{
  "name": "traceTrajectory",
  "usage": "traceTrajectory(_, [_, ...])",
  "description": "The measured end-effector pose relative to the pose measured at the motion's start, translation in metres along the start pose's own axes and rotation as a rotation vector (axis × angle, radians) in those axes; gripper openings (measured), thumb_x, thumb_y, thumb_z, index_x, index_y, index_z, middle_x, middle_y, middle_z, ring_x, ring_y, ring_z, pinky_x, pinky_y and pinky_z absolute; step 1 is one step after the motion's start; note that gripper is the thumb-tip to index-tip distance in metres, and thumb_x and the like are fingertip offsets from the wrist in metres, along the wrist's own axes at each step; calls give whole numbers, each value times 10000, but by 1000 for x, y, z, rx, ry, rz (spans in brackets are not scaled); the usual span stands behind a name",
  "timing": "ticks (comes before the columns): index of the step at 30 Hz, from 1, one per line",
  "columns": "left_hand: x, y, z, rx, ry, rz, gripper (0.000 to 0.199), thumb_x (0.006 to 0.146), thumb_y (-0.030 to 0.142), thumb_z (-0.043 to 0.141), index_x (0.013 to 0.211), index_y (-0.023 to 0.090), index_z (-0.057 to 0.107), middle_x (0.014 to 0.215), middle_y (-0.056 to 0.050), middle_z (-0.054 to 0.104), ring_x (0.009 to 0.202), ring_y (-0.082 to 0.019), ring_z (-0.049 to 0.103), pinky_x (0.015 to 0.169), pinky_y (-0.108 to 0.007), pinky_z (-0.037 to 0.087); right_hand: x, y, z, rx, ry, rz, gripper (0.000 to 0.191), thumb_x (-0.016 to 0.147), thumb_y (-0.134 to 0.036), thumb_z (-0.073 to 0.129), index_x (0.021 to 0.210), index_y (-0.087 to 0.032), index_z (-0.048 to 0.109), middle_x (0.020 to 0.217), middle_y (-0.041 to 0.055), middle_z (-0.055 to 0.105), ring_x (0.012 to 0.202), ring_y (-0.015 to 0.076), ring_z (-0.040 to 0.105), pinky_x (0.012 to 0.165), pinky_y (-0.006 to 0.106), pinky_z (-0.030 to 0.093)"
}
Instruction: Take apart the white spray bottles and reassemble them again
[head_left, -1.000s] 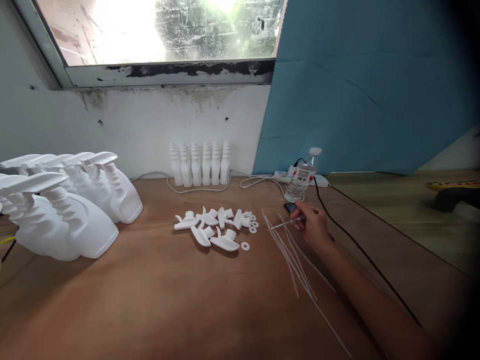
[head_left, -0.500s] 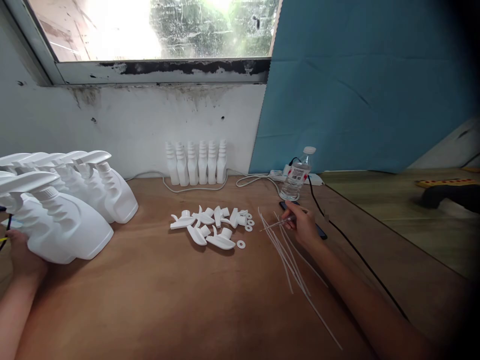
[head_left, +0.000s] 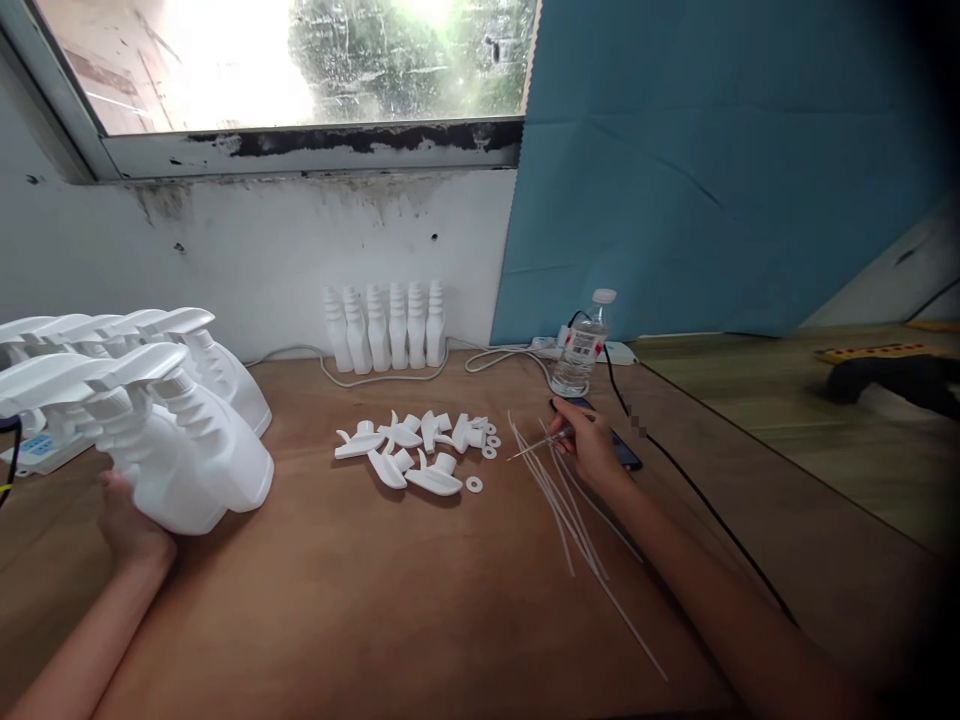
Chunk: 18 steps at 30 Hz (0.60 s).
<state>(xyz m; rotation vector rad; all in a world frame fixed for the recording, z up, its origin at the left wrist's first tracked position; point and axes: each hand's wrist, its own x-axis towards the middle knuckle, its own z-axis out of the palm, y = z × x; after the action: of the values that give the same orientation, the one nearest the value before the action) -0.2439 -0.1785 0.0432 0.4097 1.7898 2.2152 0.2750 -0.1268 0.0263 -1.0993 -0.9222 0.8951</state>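
Observation:
At the left, my left hand (head_left: pixel 135 522) is closed against the near side of a white spray bottle (head_left: pixel 176 485). Its far fingers are hidden behind the plastic. Another white spray bottle (head_left: pixel 236 455) stands right beside that one, with a row of more behind. On the right, a thin pointed tool (head_left: pixel 534 446) is pinched in my right hand (head_left: pixel 589 445), its tip aimed left over several thin white tubes (head_left: pixel 559 490). Between my hands lie several white trigger spray heads (head_left: pixel 435 475) and a few flat white washers (head_left: pixel 474 485).
Several small white bottles (head_left: pixel 376 330) stand along the wall. A clear water bottle (head_left: pixel 581 345) stands near a power strip (head_left: pixel 619 353), with a dark phone (head_left: pixel 626 455) partly under my right hand. A black cable (head_left: pixel 697 485) crosses the table's right side. Another power strip (head_left: pixel 52 452) lies far left.
My left hand has moved right, and the front pair of spray bottles has shifted right with it. My right hand keeps the pointed tool above the tubes. The view has shifted slightly.

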Motion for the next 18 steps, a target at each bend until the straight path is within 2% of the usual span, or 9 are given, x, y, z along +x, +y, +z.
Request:
traceTrajectory(2, [-8,-5,6,-86,11,-17,135,814,246,526,749,130,549,675,50,465,620,-95,394,550,-194,348,0,0,1,-4,-8,-6,419,674,-441,711,435,-140,543,347,-19,423,276,41,300,282,183,247])
traceTrajectory(5, [-25,-9,12,-173,-99,-6,115,814,225,519,767,130,566,676,53,493,620,-91,412,579,-189,370,-1,0,2,-3,-9,-6,415,672,-440,706,434,-141,543,337,-21,414,271,42,295,280,185,243])
traceTrajectory(11, [-62,-4,20,-87,-233,-29,110,810,213,503,756,144,570,661,45,519,630,-117,431,569,-209,386,-2,-2,3,-18,-2,-12,416,665,-441,697,417,-145,545,332,-19,409,270,44,299,280,181,247])
traceTrajectory(18, [-72,-12,24,-58,-363,-48,177,817,326,542,790,156,584,655,28,548,615,-133,449,520,-215,391,-2,-1,2,-44,-16,-27,419,682,-449,680,423,-152,539,326,-23,395,268,52,303,279,184,250])
